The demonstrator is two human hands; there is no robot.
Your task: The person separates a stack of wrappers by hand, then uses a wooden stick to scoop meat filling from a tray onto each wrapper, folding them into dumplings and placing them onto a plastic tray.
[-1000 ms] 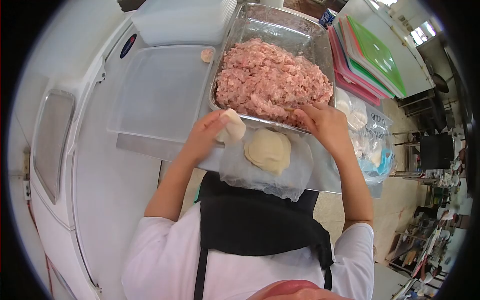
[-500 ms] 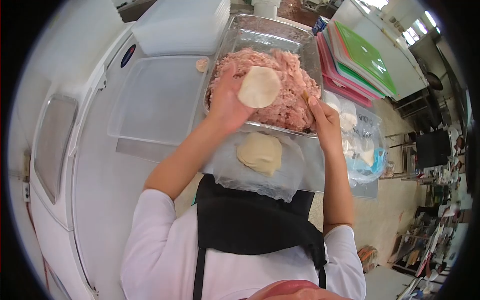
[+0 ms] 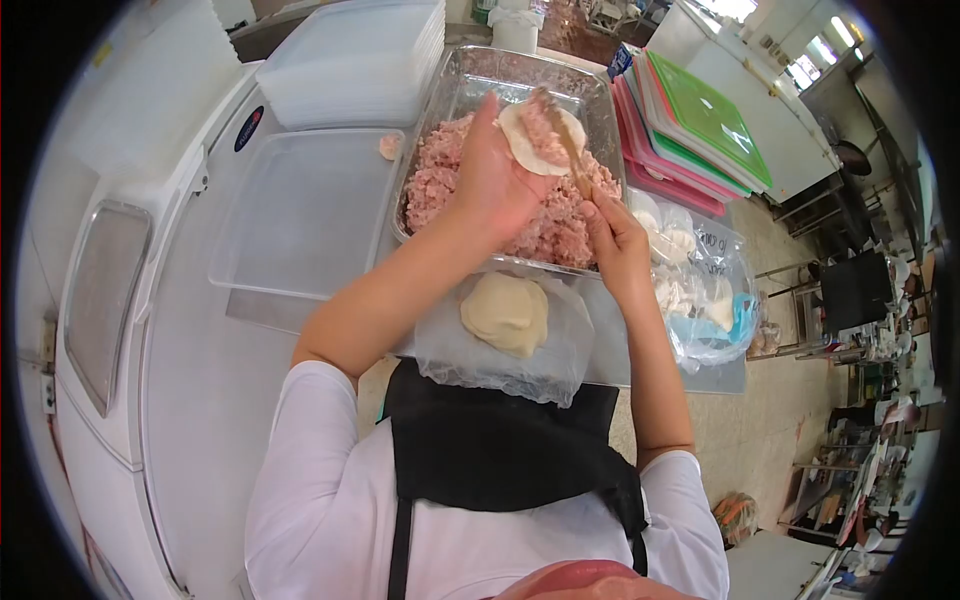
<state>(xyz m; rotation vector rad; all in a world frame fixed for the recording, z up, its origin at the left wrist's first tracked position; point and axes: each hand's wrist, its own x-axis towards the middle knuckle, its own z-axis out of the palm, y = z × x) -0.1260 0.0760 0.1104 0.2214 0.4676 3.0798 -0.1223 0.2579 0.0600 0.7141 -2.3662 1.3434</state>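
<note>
My left hand (image 3: 495, 195) supports a round dumpling wrapper (image 3: 514, 128) above the tray, with a smear of pink minced meat (image 3: 543, 138) on it. In my right hand (image 3: 620, 245) is the handle of a thin brown spatula (image 3: 574, 152), whose far end touches the wrapper and meat. Below both hands, a clear tray (image 3: 402, 215) holds a mound of minced meat (image 3: 435, 180). Closer to my body, a stack of pale wrappers (image 3: 505, 315) lies on a sheet of clear plastic (image 3: 562, 355).
To the left lies a flat translucent container (image 3: 300, 210), with a small pink round piece (image 3: 389, 147) at its corner. Stacked clear containers (image 3: 350, 65) stand behind it. Coloured lids or boards (image 3: 700, 120) and a plastic bag with white contents (image 3: 700, 285) are on the right.
The spatula has come up from the tray to the wrapper, and minced meat now lies on it. My left hand has moved slightly up and right; the wrapper is tilted.
</note>
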